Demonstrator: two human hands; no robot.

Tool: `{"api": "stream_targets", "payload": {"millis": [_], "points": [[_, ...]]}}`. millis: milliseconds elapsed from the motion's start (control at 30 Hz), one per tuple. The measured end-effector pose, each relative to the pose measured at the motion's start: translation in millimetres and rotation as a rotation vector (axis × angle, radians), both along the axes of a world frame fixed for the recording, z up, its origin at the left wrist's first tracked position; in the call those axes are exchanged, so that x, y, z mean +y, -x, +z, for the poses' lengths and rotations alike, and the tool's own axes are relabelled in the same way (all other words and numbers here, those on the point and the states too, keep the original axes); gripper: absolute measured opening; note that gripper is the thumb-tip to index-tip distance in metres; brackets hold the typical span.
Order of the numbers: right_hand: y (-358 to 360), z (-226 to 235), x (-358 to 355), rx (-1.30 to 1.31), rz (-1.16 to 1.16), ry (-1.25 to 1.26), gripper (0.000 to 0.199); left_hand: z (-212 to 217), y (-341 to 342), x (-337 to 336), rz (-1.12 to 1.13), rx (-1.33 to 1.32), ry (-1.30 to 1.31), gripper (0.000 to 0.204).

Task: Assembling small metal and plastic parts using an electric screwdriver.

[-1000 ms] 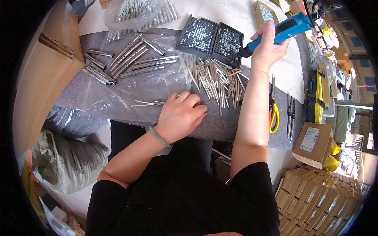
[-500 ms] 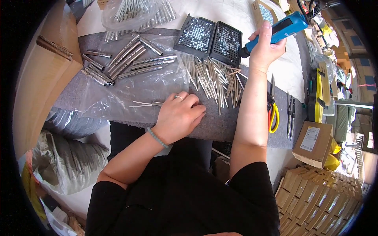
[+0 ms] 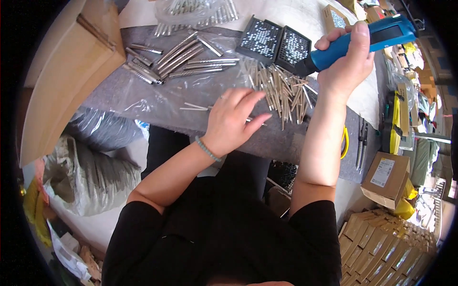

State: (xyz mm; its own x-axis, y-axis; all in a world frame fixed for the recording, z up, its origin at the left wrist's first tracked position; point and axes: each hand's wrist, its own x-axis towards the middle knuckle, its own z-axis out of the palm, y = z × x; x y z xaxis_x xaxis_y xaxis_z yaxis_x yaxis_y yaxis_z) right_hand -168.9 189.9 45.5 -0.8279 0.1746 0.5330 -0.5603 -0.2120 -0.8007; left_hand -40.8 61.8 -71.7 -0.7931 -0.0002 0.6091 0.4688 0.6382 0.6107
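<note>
My right hand is wrapped round a blue electric screwdriver, its black nose pointing left toward two black perforated trays full of small shiny screws. Lower down, my left hand hovers at the grey mat with thumb and fingers apart. A tube partly hidden by this hand lies beneath it, and thin pale rods stick out to its left. Just beyond its fingertips is a loose pile of slim metal rods. Wider perforated metal tubes rest on clear plastic at the left.
A cardboard box rises at the table's left. Bagged rods lie at the back. Yellow-handled pliers, partly behind my right forearm, and slim dark tools are on the right. Below stands a small carton.
My left hand's fingers have opened from a pinch and lifted slightly. The right hand still grips the screwdriver. The whole view has shifted, so the table sits further right.
</note>
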Motion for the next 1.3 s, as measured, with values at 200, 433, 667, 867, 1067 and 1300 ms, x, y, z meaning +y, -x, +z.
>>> {"api": "stream_targets", "payload": {"millis": [200, 433, 667, 867, 1067, 1300], "points": [[-43.6, 11.1, -25.1, -0.035, 0.135, -0.059, 0.038, 15.8, 10.3, -2.9, 0.059, -0.025, -0.092, 0.032], [-55.6, 12.7, -30.5, -0.053, 0.129, -0.023, 0.037, 19.5, 3.0, -5.3, 0.063, 0.0, -0.149, 0.017], [-59.1, 14.6, -29.4, -0.037, 0.141, -0.016, 0.039, 17.0, 0.1, -6.3, 0.038, -0.008, -0.218, 0.016], [-59.7, 13.2, -28.6, -0.033, 0.132, -0.024, 0.04, 16.9, 1.9, -5.2, 0.027, -0.025, -0.24, 0.017], [-58.3, 12.6, -27.3, -0.009, 0.138, 0.001, 0.04, 19.1, 3.7, -2.0, -0.023, -0.12, -0.312, 0.018], [-54.7, 9.6, -15.6, 0.009, 0.137, -0.059, 0.039, 7.8, -0.7, -22.3, -0.094, -0.187, -0.129, 0.016]]}}
